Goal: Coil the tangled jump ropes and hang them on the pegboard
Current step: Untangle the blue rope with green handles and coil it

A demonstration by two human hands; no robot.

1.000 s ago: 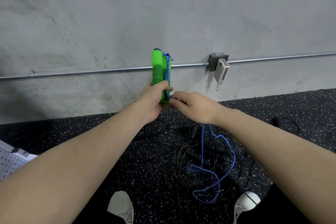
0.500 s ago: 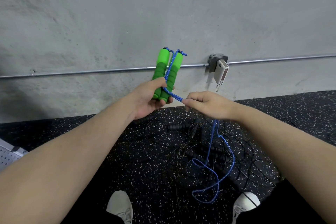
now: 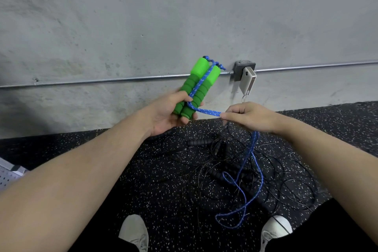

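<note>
My left hand (image 3: 166,113) grips two green foam handles (image 3: 196,88) held side by side, tilted to the right, in front of the wall. The blue rope (image 3: 206,111) runs down between the handles, crosses to my right hand (image 3: 248,116), which pinches it taut, then hangs in loose loops to the floor (image 3: 253,172). Below lies a tangle of black jump ropes (image 3: 223,161) with black handles. A corner of the perforated pegboard (image 3: 8,174) shows at the left edge.
A concrete wall with a metal conduit (image 3: 102,81) and a grey junction box (image 3: 244,70) holding a hanging white device stands ahead. The floor is black speckled rubber (image 3: 143,180). My white shoes (image 3: 134,231) are at the bottom.
The green handles have turned from upright to tilted right. My right hand has pulled away to the right, drawing a taut length of blue rope out from the handles.
</note>
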